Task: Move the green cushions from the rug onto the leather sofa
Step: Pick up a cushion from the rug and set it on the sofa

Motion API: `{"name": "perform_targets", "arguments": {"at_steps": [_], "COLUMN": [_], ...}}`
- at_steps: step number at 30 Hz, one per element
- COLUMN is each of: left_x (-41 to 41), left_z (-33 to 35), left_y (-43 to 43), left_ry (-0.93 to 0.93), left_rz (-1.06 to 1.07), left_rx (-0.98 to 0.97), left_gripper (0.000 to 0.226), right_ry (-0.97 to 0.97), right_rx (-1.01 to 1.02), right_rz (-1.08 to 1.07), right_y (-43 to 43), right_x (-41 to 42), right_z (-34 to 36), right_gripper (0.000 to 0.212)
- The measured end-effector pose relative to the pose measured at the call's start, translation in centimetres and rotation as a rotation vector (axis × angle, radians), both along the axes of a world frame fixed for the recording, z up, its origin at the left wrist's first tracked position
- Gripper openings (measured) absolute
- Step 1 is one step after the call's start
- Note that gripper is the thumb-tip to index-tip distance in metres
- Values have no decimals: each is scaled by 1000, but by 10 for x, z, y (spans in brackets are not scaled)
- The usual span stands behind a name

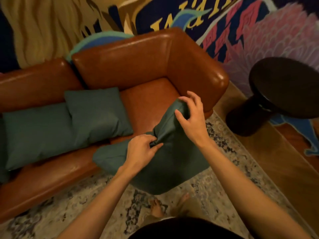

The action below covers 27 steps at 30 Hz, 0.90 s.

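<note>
We are standing barefoot on the patterned rug [224, 169], our arms reaching out ahead of us, and we are holding a green cushion [165, 163] up over the front edge of the leather sofa [151, 104]. Our left hand [142, 150] is pinching a gathered fold of the fabric near the cushion's middle, fingers closed tight on it. Our right hand [191, 116] is gripping the cushion's upper corner more loosely — thumb and fingers curled around the bunched cloth, some fingers lifting free. The cushion is hanging tilted, its lower part drooping out over the rug, its top already above the seat's right end.

Beyond it, two more green cushions are lying on the seat: one [98, 111] leaning against the backrest near the middle, touching a second [36, 133] to its left. No other cushions are showing on the visible rug, so we are judging this one to be the last, though the frame is cutting off much of the rug.

The risk we are seeing is the grip — both hands are holding cloth rather than the stuffed body, so the cover could slip and the cushion could sag or drop back onto the rug. Letting go too near the seat's front edge could also let it slide off. Off to the right, well apart, a dark round side table [283, 90] is standing clear of our path.
</note>
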State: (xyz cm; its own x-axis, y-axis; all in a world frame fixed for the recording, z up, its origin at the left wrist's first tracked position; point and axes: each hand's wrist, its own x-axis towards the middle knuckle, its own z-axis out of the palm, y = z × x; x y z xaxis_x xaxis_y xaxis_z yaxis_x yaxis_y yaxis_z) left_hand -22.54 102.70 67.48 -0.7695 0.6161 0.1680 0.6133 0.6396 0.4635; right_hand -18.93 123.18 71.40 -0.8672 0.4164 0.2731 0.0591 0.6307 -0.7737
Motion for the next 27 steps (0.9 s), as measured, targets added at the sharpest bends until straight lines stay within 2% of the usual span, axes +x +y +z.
{"name": "perform_targets", "arguments": {"at_steps": [3, 6, 8, 10, 12, 14, 15, 17, 19, 20, 24, 27], "left_x": [-23, -42, -52, -65, -76, -86, -92, -102, -111, -116, -131, -143], "left_z": [16, 24, 28, 32, 34, 34, 34, 36, 37, 39, 50, 56], "left_y": [15, 32, 45, 62, 74, 76, 81, 84, 92, 97, 109, 117], "left_ry": [52, 31, 42, 46, 15, -19, -27, -51, -79, -91, -67, 1], "left_rz": [20, -6, -17, 7, 46, 95, 133, 187, 234, 244, 309, 338], "left_rx": [-2, -3, -7, -19, -26, -15, -9, 17, 58, 82, 188, 174], "left_gripper": [32, 28, 27, 26, 27, 30, 33, 39, 39, 38, 25, 30], "right_ry": [71, -2, -121, -196, -276, -325, -370, -521, -535, -487, -314, -291], "right_rx": [429, 696, 807, 818, 611, 50, -245, -592, -635, -615, -698, -816], "right_rz": [202, 442, 437, 316, 172, 178, 256, 412, 530, 517, 319, 240], "right_y": [2, 11, 37, 81, 129, 163, 175, 176, 171, 169, 161, 163], "right_x": [-22, -43, -63, -93, -114, -119, -121, -114, -113, -116, -137, -146], "right_z": [24, 23, 21, 25, 31, 26, 19, -7, -29, -37, -41, -40], "right_gripper": [37, 28, 37, 53, 65, 77, 82, 82, 81, 76, 34, 26]}}
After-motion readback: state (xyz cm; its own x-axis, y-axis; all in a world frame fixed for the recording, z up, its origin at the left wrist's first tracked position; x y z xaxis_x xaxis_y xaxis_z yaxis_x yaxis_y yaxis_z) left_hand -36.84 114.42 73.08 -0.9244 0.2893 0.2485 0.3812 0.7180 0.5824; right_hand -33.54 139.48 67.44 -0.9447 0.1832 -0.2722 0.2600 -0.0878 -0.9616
